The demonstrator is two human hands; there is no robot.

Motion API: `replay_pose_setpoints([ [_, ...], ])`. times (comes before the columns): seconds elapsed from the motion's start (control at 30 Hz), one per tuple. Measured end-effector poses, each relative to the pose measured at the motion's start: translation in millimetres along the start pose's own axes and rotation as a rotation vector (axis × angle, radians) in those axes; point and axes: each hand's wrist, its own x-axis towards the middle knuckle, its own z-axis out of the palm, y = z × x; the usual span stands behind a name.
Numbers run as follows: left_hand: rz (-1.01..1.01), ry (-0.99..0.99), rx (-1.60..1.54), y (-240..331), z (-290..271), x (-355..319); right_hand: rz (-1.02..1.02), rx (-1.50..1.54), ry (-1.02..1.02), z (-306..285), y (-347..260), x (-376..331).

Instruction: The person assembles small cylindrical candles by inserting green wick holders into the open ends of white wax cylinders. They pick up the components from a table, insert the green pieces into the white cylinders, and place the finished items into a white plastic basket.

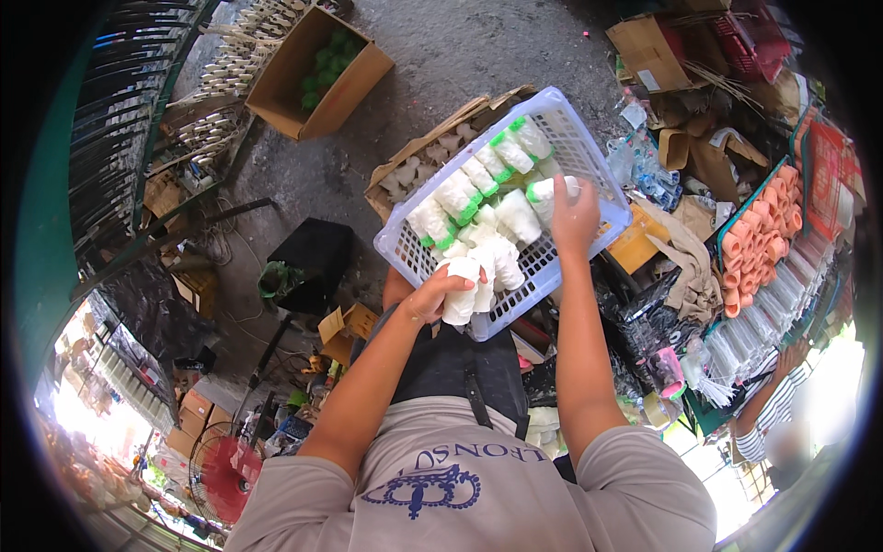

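A pale lavender plastic basket (517, 307) sits tilted in front of my lap. Inside lie several white, roughly cylindrical pieces (457, 195), many with bright green ends. At the basket's near left corner, my left hand (432, 296) is closed around a plain white piece (459, 279); more white pieces crowd beside it. My right hand (576, 219) is over the basket's right side, its thumb and fingers gripping a white piece with a green end (544, 195). My fingers partly cover both held pieces. What exactly these pieces are, I cannot tell.
Behind the basket is a cardboard box (405, 175) with pale pieces. An open carton (317, 87) with green things stands farther back. Orange cylinders (756, 235) fill a rack at right. A red fan (225, 474) stands lower left. Another person's striped sleeve (754, 428) shows at lower right.
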Motion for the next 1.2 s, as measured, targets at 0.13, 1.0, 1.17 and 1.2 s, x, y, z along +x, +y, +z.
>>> replay_pose_setpoints([
  [0.13, -0.034, 0.011, 0.021, 1, -3, 1, 0.505, 0.744, -0.265, 64, 6, -8],
  [1.0, -0.005, 0.03, 0.011, 0, -8, 4, 0.088, -0.536, -0.672, 60, 57, 10],
  [1.17, 0.01, 0.017, 0.016, 6, 1, -1, -0.02, -0.562, -0.507, 52, 70, 34],
  [1.2, 0.007, 0.015, 0.013, 5, -1, 0, -0.037, -0.55, -0.472, 52, 75, 40],
])
